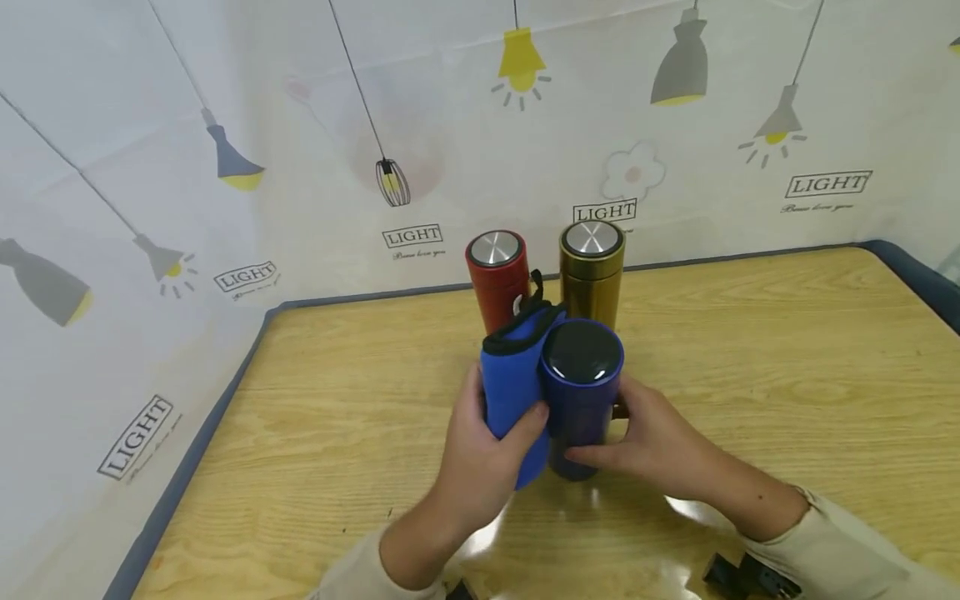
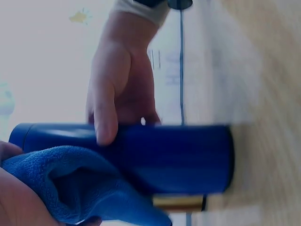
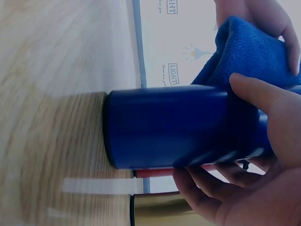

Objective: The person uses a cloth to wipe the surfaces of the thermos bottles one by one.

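My left hand (image 1: 480, 462) grips a bright blue cloth bottle sleeve (image 1: 513, 387) with black trim and a black cord loop at its top. In the wrist views its fabric (image 3: 251, 52) looks soft and folded. My right hand (image 1: 663, 437) holds a dark blue thermos flask (image 1: 581, 417) round its side, thumb on the near face. This flask has a glossy black lid and stays upright, its base at the tabletop or barely above it; I cannot tell which. Sleeve and flask are side by side, touching, the sleeve on the left.
Behind them stand a red thermos flask (image 1: 498, 287) and a gold thermos flask (image 1: 594, 279), both with silvery lids. The wooden table (image 1: 360, 400) has a dark edge along a lamp-patterned wall covering (image 1: 465, 108). A small black object (image 1: 750, 575) shows beside the right sleeve.
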### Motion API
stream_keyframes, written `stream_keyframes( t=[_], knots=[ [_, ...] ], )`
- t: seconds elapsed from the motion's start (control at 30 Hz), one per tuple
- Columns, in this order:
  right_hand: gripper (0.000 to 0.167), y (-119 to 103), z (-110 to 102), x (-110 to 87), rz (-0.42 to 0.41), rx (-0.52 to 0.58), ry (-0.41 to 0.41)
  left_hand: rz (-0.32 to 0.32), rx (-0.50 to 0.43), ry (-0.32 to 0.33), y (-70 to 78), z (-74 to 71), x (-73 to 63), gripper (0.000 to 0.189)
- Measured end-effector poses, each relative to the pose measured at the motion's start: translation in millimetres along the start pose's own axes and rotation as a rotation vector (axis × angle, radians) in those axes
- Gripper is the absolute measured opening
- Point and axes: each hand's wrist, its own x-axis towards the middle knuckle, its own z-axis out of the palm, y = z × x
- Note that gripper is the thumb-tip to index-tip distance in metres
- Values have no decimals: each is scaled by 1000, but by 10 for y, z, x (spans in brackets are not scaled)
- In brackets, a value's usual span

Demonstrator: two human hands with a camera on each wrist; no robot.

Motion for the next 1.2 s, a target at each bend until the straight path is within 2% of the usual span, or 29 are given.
stream_keyframes(
  t=[0.1, 0.2, 0.27, 0.43, 0.5, 0.73, 0.97, 1.1, 1.2],
  knots=[
    [73, 7, 3, 6, -7, -16, -9, 15, -127, -25, -23, 45, -17, 64],
    [72, 17, 19, 10, -18, -43, -7, 39, -207, -16, -61, 98, -38, 71],
    [71, 22, 30, 10, -25, -61, -1, 81, -249, -18, -104, 139, -43, 75],
    [70, 40, 45, -2, -45, -79, -7, 185, -264, -83, -241, 231, -59, 73],
    [68, 45, 48, -7, -53, -83, -14, 192, -249, -95, -292, 259, -72, 67],
    [68, 60, 40, -23, -67, -79, -11, 101, -257, -86, -429, 313, -113, 55],
    [73, 48, 8, -32, -70, -92, -9, 8, -215, -84, -448, 308, -117, 57],
    [72, 37, 8, -19, -71, -95, -16, -36, -246, -37, -400, 289, -135, 59],
    [71, 33, 14, -16, -72, -100, -20, -9, -285, 27, -347, 279, -165, 60]
  ],
)
